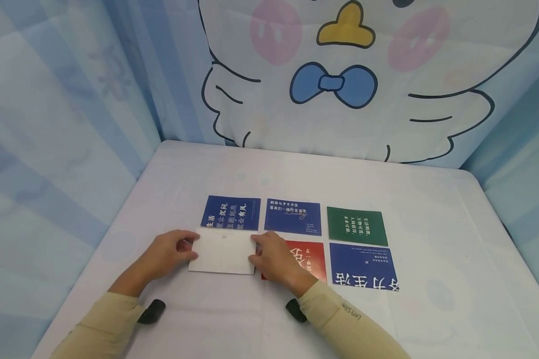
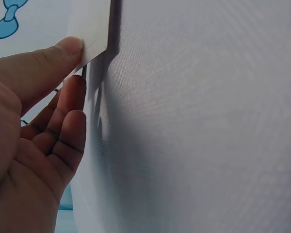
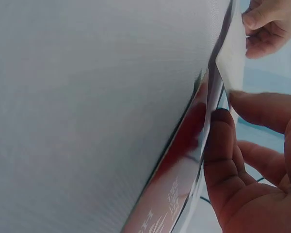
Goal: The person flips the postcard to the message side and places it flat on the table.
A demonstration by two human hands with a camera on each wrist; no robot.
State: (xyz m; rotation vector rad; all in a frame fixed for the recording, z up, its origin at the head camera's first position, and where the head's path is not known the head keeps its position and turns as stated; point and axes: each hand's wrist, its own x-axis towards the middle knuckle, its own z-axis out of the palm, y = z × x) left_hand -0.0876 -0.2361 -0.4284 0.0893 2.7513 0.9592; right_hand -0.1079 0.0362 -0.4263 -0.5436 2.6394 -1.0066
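Observation:
Between my two hands is a white card (image 1: 222, 253), its nearly blank face up. My left hand (image 1: 168, 254) pinches its left side, thumb on top and fingers beneath, as the left wrist view shows. On the right side my right hand (image 1: 276, 257) pinches the same card between thumb and fingers. In the right wrist view the card (image 3: 231, 60) is raised off the cloth at that end. It overlaps the lower edge of a blue card (image 1: 238, 209) with white writing. A red card (image 1: 312, 254) lies partly hidden by my right hand and forearm.
Right of the first blue card lie another blue card (image 1: 293, 224) and a green card (image 1: 357, 227). Below the green one is a blue card (image 1: 364, 262) with large white characters. All rest on a white cloth-covered table (image 1: 440, 239), with printed curtains (image 1: 72, 124) around it.

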